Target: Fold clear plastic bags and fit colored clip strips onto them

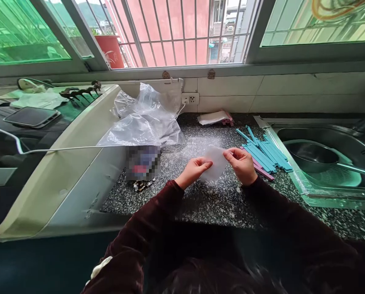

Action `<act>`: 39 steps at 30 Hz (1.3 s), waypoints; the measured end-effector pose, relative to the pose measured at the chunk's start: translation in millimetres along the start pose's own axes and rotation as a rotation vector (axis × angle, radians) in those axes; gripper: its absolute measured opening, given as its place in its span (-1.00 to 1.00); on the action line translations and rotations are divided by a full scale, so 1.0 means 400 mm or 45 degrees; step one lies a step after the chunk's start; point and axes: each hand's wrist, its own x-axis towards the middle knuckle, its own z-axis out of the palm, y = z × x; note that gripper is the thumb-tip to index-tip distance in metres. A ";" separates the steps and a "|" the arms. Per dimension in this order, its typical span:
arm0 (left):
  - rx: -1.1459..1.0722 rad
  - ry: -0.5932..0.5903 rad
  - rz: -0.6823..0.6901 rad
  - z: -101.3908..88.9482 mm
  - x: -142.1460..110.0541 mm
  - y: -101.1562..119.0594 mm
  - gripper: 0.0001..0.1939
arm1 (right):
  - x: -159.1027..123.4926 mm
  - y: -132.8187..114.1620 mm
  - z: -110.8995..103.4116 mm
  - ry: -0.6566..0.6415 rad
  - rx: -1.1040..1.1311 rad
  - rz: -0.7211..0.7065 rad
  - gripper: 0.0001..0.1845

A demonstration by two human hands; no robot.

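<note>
Between my two hands, above the speckled countertop [206, 204], is a small translucent white plastic bag or sheet [215, 165]. My left hand [196, 169] pinches its left side between thumb and fingers. At its upper right corner, my right hand [241, 162] has a closed pinch on it. Just beyond my right hand lies a loose pile of light-blue strips [263, 151]. A few purple strips [263, 169] stick out beside them, partly hidden by that hand. Whether the plastic piece is open at an edge I cannot tell.
A crumpled clear plastic bag [148, 118] lies left, near a blurred-out item [142, 161]. Against the wall rests a stack of flat packets [214, 117]. A sink [292, 132] with a pan [312, 153] borders the right. A white cable [63, 149] crosses the stove side.
</note>
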 end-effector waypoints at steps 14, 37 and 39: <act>0.116 -0.157 -0.080 0.006 -0.027 -0.015 -0.48 | 0.018 -0.040 -0.022 -0.264 -0.233 -0.023 -0.65; 0.333 -0.272 0.069 0.002 -0.026 -0.003 -0.67 | 0.007 -0.055 -0.024 -0.368 -0.300 -0.090 -0.73; 0.297 -0.228 0.103 0.003 -0.023 0.003 -0.65 | 0.001 -0.059 -0.016 -0.417 -0.331 -0.102 -0.73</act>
